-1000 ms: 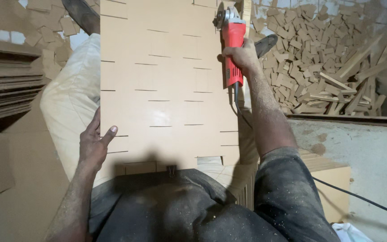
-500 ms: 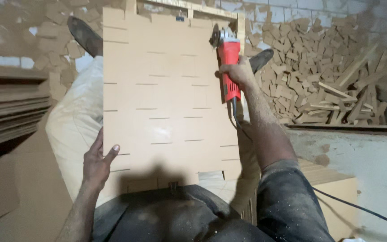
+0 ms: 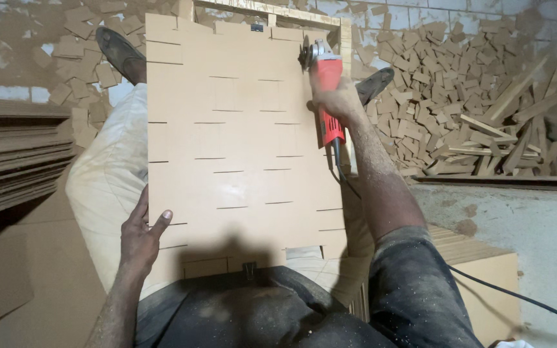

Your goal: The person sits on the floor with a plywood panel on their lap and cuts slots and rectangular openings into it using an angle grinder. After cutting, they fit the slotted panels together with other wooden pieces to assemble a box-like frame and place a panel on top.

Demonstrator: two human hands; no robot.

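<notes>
Fibreboard sheet [image 3: 240, 161], scored with short slits and leaning across the person's lap, wants firm bracing from the left hand [image 3: 140, 235] spread flat on its lower left edge while the right hand [image 3: 338, 103], clamped around the red angle grinder [image 3: 325, 87], holds the disc steady at the upper right edge.
</notes>
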